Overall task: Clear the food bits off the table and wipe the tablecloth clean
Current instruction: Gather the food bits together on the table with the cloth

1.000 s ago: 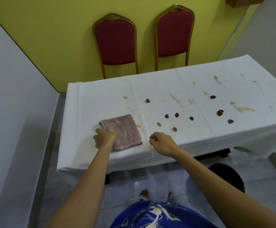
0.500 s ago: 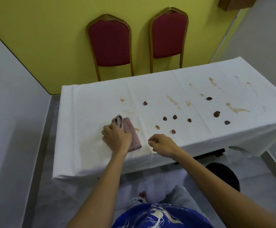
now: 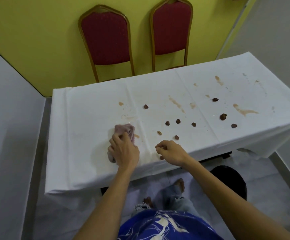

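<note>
Left hand [image 3: 124, 150] is clamped on the crumpled pink cloth [image 3: 125, 131]; right hand [image 3: 171, 152], loosely curled, is nearer the small brown food bit [image 3: 176, 137] at its one o'clock.

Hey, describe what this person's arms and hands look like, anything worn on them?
Both arms are bare to the frame's bottom edge: no sleeves show. The left hand and right hand wear no gloves, and no rings, watch or bracelets are visible. No markings show.

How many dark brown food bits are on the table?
8 in view: one far left, a pair mid-table, one beside them, one nearest the right hand, three at right. Hands may hide more.
</note>
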